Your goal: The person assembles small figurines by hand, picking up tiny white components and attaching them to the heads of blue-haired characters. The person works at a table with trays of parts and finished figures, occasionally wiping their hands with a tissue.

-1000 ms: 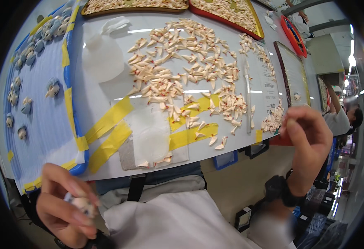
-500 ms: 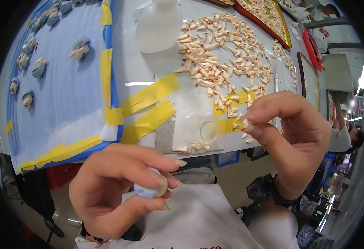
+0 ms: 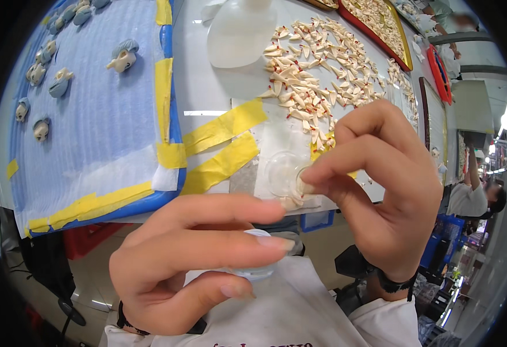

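Observation:
My left hand is closed round a small rounded pale-blue piece, held above my lap between thumb and fingers; the fingers cover most of it. My right hand pinches a small cream piece between thumb and fingertips. Those fingertips are at the right side of a clear round dish, in front of or over its rim; I cannot tell whether they touch it. A few loose cream pieces lie at the table edge below the dish. Many pointed cream pieces with red ends are spread beyond my right hand.
At left, a blue-lined tray edged with yellow tape carries several small figure heads with blue caps. A translucent bottle stands at the back. Red-rimmed trays hold more pieces. Another person is at far right.
My right hand has moved left and slightly down to the dish with its cream piece. My left hand has shifted right, its fingers now stretched further across the pale-blue piece.

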The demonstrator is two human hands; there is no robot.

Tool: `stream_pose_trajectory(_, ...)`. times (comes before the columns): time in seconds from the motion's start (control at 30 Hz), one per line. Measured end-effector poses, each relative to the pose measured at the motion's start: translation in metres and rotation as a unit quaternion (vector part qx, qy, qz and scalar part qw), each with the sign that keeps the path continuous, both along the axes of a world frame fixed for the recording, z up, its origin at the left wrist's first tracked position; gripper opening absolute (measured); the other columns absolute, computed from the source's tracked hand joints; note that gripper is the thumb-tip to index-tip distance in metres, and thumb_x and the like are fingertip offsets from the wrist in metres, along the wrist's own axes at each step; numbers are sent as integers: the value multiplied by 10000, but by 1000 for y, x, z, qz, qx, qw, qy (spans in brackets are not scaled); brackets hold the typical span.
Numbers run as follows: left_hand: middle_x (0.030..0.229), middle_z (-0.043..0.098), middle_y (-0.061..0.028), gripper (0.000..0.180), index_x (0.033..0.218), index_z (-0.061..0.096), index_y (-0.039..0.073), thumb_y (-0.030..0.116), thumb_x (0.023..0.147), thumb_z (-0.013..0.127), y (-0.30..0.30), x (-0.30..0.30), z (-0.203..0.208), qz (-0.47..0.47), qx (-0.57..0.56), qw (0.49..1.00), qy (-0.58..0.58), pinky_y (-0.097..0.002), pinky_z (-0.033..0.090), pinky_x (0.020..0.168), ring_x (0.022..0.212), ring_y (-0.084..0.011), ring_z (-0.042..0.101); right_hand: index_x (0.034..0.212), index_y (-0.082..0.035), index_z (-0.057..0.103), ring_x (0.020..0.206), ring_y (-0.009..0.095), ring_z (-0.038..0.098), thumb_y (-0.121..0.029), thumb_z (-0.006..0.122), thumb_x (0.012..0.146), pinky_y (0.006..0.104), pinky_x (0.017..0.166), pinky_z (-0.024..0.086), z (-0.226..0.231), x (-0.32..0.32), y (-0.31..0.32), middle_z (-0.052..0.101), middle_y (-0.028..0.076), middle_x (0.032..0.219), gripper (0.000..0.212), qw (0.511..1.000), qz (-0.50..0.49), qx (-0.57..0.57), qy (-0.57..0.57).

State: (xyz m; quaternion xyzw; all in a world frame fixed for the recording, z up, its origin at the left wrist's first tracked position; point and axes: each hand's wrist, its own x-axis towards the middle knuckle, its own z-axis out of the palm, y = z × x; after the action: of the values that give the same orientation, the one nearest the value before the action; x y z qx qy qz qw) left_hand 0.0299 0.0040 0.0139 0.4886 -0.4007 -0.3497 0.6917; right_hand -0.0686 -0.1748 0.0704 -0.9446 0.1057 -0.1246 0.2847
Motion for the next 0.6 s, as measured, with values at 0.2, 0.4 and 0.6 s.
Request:
stream_pose_trajectory(0.2,971,503,-207,310,943,528,-19,109,725,706,1,0,5,-4,-9,999,-36,-266,518,647,738,-209,600,716,-48,585,614,128,444,49,686,571,206,534,330,12,-13,-3,479,62,759,201,989,64,125,-43)
stream_pose_trajectory(0.4,951,507,-192,335,930,532,-24,157,717,717,-7,-7,1,5,-13,997,-76,-258,492,692,772,-192,570,740,-79,578,602,127,451,47,684,575,218,528,331,5,-27,15,498,51,758,232,954,99,276,-62)
stream_pose_trajectory(0.6,905,536,-191,320,923,563,-17,146,699,722,-9,-11,7,26,-2,988,-152,-243,458,679,750,-183,548,763,-106,575,591,132,456,70,662,562,241,531,336,0,-26,19,512,38,757,281,978,122,152,-70)
